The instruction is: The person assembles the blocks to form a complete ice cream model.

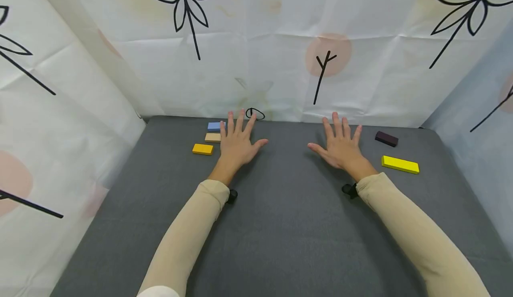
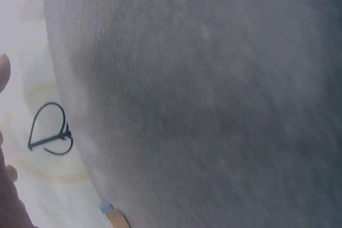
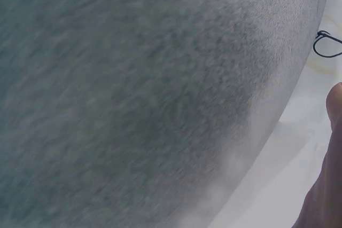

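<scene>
Both hands are stretched out over the far half of a grey table (image 1: 280, 225), fingers straight and spread, holding nothing. Just right of three small blocks is the left hand (image 1: 237, 146); its fingers overlap the ends of a blue block (image 1: 214, 127) and a beige block (image 1: 212, 138) in the head view. An orange block (image 1: 202, 149) lies nearest of the three. The right hand (image 1: 340, 148) is left of a dark brown block (image 1: 386, 139) and a long yellow block (image 1: 401, 164). At the edges of the wrist views, parts of the left fingers (image 2: 9, 196) and right thumb (image 3: 327, 185) show.
White cloth walls (image 1: 256, 74) with black plant drawings and pink dots stand behind the table and at both sides. A dark wrist camera (image 1: 232, 196) sits under the left sleeve's cuff, another wrist camera (image 1: 350, 190) under the right.
</scene>
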Motion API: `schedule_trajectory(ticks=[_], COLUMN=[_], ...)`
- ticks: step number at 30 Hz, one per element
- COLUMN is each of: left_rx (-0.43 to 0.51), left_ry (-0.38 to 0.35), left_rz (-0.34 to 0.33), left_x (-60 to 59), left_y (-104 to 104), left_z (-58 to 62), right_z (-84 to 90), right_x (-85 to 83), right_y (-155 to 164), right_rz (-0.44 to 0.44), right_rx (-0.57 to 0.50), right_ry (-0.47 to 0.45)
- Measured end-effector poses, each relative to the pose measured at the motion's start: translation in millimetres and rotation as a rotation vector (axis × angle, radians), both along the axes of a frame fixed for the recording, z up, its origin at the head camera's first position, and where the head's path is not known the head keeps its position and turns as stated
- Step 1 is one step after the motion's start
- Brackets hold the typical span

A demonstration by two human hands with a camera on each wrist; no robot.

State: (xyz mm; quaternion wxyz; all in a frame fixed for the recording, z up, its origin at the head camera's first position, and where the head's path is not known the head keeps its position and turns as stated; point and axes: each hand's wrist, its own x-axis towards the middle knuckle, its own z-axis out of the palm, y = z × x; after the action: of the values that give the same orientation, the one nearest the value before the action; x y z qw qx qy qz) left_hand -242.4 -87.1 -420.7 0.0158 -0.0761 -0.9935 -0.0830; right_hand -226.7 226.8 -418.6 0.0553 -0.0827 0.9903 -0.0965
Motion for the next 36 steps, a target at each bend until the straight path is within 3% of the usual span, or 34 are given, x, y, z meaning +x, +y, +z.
schedule_trajectory(ticks=[16,30,36], left_rx=[0.078,0.242,0.344], left_ry=[-0.018,-0.02,-0.028], left_rz=[0.031,0.077,0.076], left_x=[16.4,23.7,23.7], left_y=[-42.5,-86.0,-105.7], left_z=[3.7,5.7,5.7], right_z=[11.4,3.7,0.5], right_x=[17.5,32.4,35.8], right_y=[41.1,90.1,109.7], right_rz=[-0.007,-0.057,-0.121], right_rx=[-0.018,-0.088,-0.124], right_ry=[-0.02,0.0,0.031])
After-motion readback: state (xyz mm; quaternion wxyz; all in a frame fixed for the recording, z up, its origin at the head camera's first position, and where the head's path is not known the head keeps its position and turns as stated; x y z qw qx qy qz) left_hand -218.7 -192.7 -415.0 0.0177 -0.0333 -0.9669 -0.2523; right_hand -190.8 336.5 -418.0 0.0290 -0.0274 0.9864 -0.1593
